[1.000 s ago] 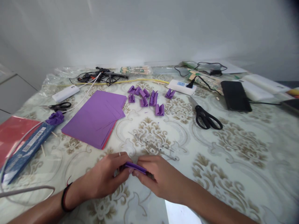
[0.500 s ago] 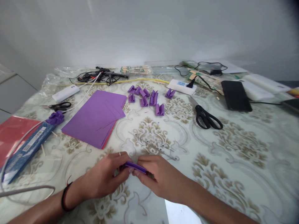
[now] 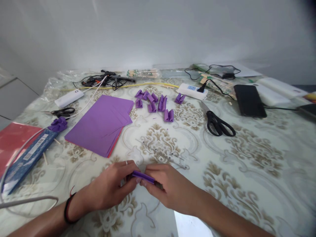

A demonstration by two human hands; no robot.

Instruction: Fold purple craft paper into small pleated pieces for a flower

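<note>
Between my two hands is a narrow folded strip of purple paper (image 3: 144, 176), its layered edge facing up. My left hand (image 3: 115, 182) pinches its left end between thumb and fingers; a ring and a dark wrist cord show on that side. The other end is gripped by my right hand (image 3: 170, 186), whose thumb lies along the near side. The fingers behind the paper are partly hidden. Beyond the hands lie several small folded purple paper pieces (image 3: 162, 103). A stack of purple paper sheets (image 3: 98, 123) rests to the left, with red showing under its edge.
Black-handled scissors (image 3: 217, 123) and a black phone (image 3: 250, 101) lie at right. A white power strip (image 3: 192, 91) sits at the back near tangled black cables (image 3: 108, 79). On the left are smaller scissors (image 3: 63, 112), a crumpled purple paper (image 3: 58, 124) and a blue packet (image 3: 29, 158).
</note>
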